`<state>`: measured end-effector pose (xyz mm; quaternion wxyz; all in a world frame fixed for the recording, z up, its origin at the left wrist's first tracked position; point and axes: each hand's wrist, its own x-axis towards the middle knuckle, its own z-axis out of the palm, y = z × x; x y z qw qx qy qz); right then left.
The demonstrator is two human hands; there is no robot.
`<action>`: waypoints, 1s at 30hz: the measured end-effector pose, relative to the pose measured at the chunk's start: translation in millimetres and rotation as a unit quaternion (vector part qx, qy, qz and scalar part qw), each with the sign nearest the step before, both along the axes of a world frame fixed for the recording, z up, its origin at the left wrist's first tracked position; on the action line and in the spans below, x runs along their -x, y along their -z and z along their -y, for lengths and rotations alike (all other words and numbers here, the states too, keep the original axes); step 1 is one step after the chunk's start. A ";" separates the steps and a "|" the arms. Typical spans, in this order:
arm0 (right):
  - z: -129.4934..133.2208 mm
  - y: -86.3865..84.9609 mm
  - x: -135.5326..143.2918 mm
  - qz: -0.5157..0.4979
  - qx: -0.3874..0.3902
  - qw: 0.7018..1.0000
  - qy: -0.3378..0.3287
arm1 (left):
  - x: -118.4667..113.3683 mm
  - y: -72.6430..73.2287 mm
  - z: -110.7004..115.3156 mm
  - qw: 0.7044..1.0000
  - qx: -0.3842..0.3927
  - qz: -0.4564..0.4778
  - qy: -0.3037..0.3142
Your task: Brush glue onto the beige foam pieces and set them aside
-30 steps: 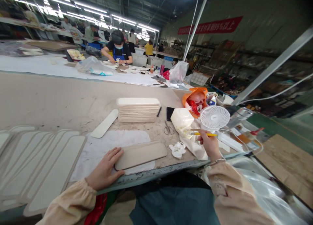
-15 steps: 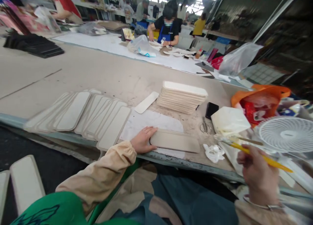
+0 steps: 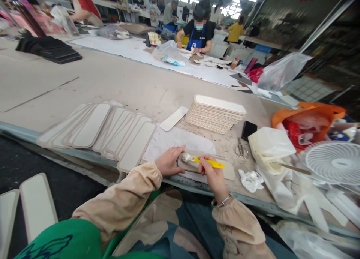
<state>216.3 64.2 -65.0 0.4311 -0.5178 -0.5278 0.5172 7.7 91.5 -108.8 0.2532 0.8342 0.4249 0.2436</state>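
Note:
My right hand (image 3: 213,176) is closed round the yellow handle of a brush (image 3: 206,162). The brush's pale bristles touch the left part of a beige rounded panel (image 3: 228,170) lying in front of me. My left hand (image 3: 170,161) lies with outstretched fingers against that panel's left end. Under the panel is a white sheet (image 3: 180,139). To the left, overlapping pale panels (image 3: 135,146) fan out along the table edge. Behind the sheet, one loose white strip (image 3: 173,119) lies beside a tall stack of panels (image 3: 216,114).
On the right are scissors (image 3: 241,150), a phone (image 3: 249,130), crumpled tissue (image 3: 251,180), a white container (image 3: 271,144) with a flat stick, a white fan (image 3: 334,162) and an orange bag (image 3: 308,118). A co-worker (image 3: 199,32) works across the table.
My right hand has moved left from beside the white container, bringing the brush onto the panel. My left hand stays at the panel's left end. The view has shifted slightly.

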 end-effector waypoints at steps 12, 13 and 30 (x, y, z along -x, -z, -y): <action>7.8 1.5 -60.2 0.085 0.011 0.988 0.125 | 0.7 2.4 0.2 1.000 -0.014 0.008 0.006; 8.6 2.0 -71.1 0.092 0.012 0.985 0.144 | 0.8 2.8 0.2 1.000 -0.016 0.007 0.006; 18.3 0.2 -40.2 -0.029 -0.008 0.986 0.163 | -0.6 2.1 -0.5 1.000 -0.014 0.000 0.004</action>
